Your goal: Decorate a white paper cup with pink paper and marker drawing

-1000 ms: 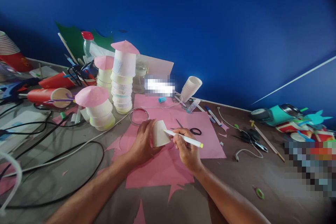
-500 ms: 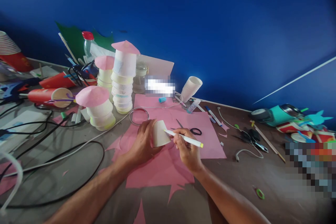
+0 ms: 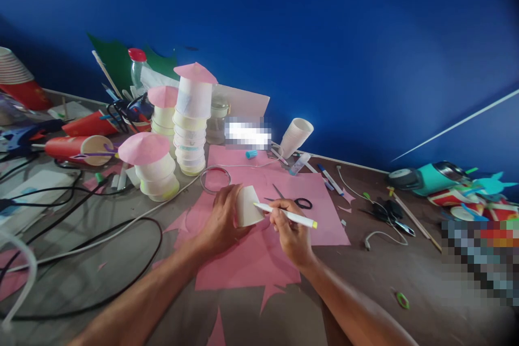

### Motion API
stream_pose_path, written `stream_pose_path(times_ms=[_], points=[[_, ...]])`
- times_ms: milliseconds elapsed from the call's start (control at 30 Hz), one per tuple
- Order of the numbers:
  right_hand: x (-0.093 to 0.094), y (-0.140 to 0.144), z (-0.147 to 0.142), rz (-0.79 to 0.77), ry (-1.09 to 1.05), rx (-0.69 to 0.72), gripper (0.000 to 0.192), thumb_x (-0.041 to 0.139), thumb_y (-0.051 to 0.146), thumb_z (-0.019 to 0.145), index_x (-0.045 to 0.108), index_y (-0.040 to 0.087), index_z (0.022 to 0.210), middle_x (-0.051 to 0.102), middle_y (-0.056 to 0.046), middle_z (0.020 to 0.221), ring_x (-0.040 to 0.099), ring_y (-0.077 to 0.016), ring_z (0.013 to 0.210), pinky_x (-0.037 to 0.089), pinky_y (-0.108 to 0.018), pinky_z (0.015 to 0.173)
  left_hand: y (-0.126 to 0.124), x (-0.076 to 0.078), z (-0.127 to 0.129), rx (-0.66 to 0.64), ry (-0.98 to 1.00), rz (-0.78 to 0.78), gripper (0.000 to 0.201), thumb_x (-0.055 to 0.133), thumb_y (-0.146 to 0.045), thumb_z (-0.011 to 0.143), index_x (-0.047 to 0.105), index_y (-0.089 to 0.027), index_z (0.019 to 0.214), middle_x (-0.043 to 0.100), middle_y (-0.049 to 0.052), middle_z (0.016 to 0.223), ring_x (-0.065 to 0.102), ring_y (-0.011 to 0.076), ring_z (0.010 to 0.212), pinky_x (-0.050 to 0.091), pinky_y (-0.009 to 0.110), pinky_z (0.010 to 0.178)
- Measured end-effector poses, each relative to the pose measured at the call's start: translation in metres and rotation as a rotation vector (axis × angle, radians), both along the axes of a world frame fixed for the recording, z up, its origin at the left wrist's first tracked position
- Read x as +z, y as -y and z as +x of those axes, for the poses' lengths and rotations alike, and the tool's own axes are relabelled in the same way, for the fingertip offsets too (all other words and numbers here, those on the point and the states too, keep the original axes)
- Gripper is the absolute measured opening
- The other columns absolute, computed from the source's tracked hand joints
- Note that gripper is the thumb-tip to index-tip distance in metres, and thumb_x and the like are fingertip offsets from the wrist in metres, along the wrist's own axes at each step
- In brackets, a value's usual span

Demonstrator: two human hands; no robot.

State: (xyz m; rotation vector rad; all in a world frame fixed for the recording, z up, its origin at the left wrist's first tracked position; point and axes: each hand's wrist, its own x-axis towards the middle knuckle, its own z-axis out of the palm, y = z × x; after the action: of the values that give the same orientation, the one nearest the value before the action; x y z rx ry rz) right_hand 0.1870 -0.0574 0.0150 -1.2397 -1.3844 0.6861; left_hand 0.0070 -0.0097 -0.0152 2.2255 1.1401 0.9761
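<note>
Here, two hands work over one pink paper sheet (image 3: 251, 259). The left hand (image 3: 221, 221) wraps its fingers around a single white paper cup (image 3: 248, 206), tilted just above the sheet. The right hand (image 3: 292, 232) pinches one white marker (image 3: 286, 215), its tip touching the cup's side. Beyond the sheet stand three pink-capped cup stacks (image 3: 190, 119); one pair of scissors (image 3: 295, 201) lies on it. No writing is legible.

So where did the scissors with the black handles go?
The black-handled scissors lie on the pink paper in the middle of the head view, just behind the right hand holding the white marker, right of the paper cup.
</note>
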Motion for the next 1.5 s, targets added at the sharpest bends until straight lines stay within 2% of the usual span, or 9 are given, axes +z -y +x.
stream_pose_path(times_ms=[200,367,633,800,1000,1200,1300,1500], points=[[-0.0075,0.0009,0.0010,-0.011,0.004,-0.016,0.022,0.050,0.040,0.097,0.060,0.020,0.098,0.058,0.000,0.069,0.051,-0.0128,0.056,0.043,-0.026,0.052,-0.0004,0.0010,0.0007,0.006,0.015,0.003,0.083,0.076,-0.041,0.074,0.032,-0.021,0.142,0.049,0.017,0.135,0.049,0.0367,0.127,0.047,0.056,0.104],[-0.0094,-0.0005,0.0012,0.007,0.048,-0.021,0.021,0.051,0.040,0.096,0.061,0.021,0.099,0.061,-0.001,0.074,0.056,-0.0144,0.061,0.045,-0.026,0.053,-0.0005,0.0019,0.0012,-0.010,0.026,0.018,0.081,0.076,-0.034,0.076,0.032,-0.018,0.141,0.048,0.020,0.134,0.047,0.0370,0.129,0.046,0.056,0.105],[-0.0067,0.0005,0.0004,0.047,0.152,-0.027,0.017,0.051,0.034,0.096,0.061,0.021,0.100,0.065,-0.004,0.079,0.060,-0.0157,0.066,0.047,-0.027,0.056,-0.0002,0.0015,0.0015,-0.005,0.005,0.009,0.081,0.074,-0.036,0.077,0.027,-0.021,0.142,0.045,0.017,0.134,0.045,0.0363,0.128,0.045,0.056,0.106],[-0.0043,0.0012,-0.0006,0.049,0.163,-0.007,0.016,0.052,0.033,0.096,0.062,0.021,0.099,0.065,-0.003,0.078,0.061,-0.0159,0.066,0.048,-0.026,0.055,-0.0005,0.0005,0.0017,-0.002,0.000,-0.004,0.082,0.075,-0.035,0.075,0.029,-0.018,0.141,0.046,0.018,0.134,0.045,0.0367,0.128,0.045,0.056,0.106],[-0.0005,0.0027,-0.0007,0.030,0.172,0.034,0.017,0.052,0.034,0.095,0.063,0.021,0.099,0.065,-0.003,0.076,0.061,-0.0154,0.064,0.048,-0.026,0.054,0.0008,0.0000,0.0032,0.024,0.031,-0.003,0.084,0.076,-0.039,0.074,0.032,-0.018,0.142,0.047,0.019,0.135,0.045,0.0369,0.130,0.044,0.056,0.107],[-0.0024,0.0014,0.0009,0.054,0.154,-0.011,0.016,0.052,0.033,0.095,0.063,0.021,0.097,0.065,-0.002,0.076,0.060,-0.0152,0.063,0.047,-0.026,0.055,0.0000,0.0000,0.0022,0.021,0.025,-0.004,0.085,0.077,-0.041,0.072,0.033,-0.018,0.141,0.049,0.018,0.134,0.048,0.0363,0.128,0.046,0.055,0.106],[-0.0019,0.0023,0.0012,0.033,0.142,0.016,0.017,0.053,0.034,0.095,0.064,0.021,0.096,0.064,-0.002,0.074,0.059,-0.0151,0.062,0.047,-0.026,0.055,0.0001,0.0011,0.0019,0.028,0.030,-0.007,0.084,0.077,-0.040,0.072,0.035,-0.018,0.141,0.050,0.019,0.133,0.049,0.0372,0.127,0.046,0.056,0.106],[-0.0023,0.0026,0.0028,0.002,0.106,0.034,0.020,0.052,0.037,0.095,0.064,0.021,0.096,0.058,0.001,0.067,0.051,-0.0132,0.055,0.043,-0.025,0.050,0.0010,0.0029,0.0032,0.043,0.031,-0.027,0.085,0.078,-0.037,0.071,0.034,-0.019,0.141,0.050,0.019,0.133,0.049,0.0381,0.128,0.046,0.059,0.105]])
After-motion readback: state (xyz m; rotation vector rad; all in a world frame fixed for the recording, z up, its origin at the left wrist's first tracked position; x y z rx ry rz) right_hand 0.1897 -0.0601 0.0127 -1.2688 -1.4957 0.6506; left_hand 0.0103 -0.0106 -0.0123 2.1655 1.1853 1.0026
